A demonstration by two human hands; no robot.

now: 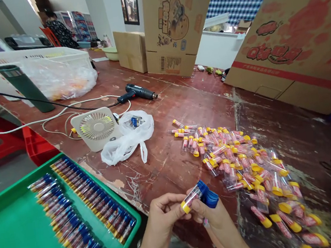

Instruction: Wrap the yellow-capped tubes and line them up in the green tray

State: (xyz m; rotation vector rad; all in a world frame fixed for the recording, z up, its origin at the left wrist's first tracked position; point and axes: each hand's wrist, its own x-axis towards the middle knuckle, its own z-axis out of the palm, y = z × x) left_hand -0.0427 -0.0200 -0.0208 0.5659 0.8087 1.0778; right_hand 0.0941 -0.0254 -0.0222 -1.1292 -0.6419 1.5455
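My left hand [165, 217], with a silver bangle at the wrist, pinches the yellow-capped end of a clear tube [192, 197] at the bottom centre. A blue wrapper covers the tube's far end. My right hand [216, 219] holds a stack of blue wrappers [210, 198] and touches the same tube. To the right lies a loose pile of yellow-capped tubes [237, 159] with pink contents. On the left, a green tray [11, 225] holds two rows of tubes with blue ends.
A heat gun [139, 91], a small fan [97, 127] and a white plastic bag [127, 139] lie ahead. Cardboard boxes [172, 58] stand behind. A green bottle [28, 89] and white crate [74, 58] are back left. A person [60, 30] sits far back.
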